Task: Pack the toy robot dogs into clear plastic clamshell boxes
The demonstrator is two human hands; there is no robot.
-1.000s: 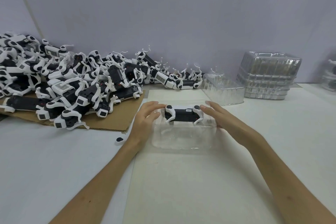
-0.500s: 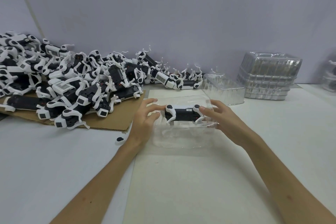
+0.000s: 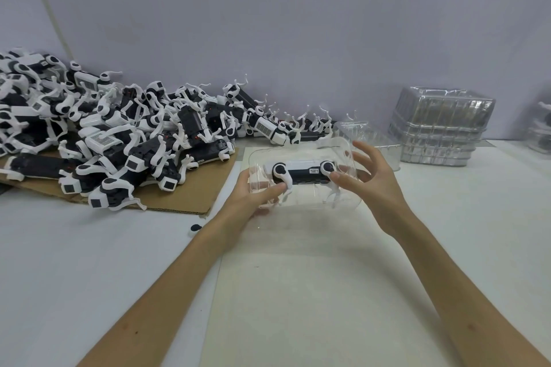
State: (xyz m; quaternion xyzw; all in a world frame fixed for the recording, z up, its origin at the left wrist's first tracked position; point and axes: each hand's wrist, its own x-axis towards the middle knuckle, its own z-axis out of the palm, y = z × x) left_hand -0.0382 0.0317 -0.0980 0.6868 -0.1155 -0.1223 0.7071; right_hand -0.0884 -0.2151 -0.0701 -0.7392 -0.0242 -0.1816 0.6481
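**Dog in box, both hands on box ends**

Left hand (image 3: 253, 192): curled round the left end of the clear box (image 3: 307, 202), thumb laid across the front face, fingers behind seen through the plastic.

Right hand (image 3: 371, 179): at the right end of the box, thumb tip pressed on the front face, lower fingers behind the plastic. Upper fingers are spread and lifted, not touching anything that I can see.

Dog (image 3: 302, 172): one, inside the box between the two hands, lying lengthwise, white top, black side, legs pointing down toward the person. Box lid appears tilted up at the back. Cannot tell whether the box bottom rests on the sheet (image 3: 298, 292) below it.

Sheet: pale, flat on the bench (image 3: 59, 271), under both forearms.

Left of the hands: big pile (image 3: 119, 140) of unpacked dogs, tangled, lying on cardboard (image 3: 185, 197). One small black-and-white loose part (image 3: 195, 228) sits on the bench just beside the left wrist.

Right, well apart: stack (image 3: 438, 128) of empty clear boxes against the wall (image 3: 298, 24). One open empty box (image 3: 378, 140) sits just behind the right hand.
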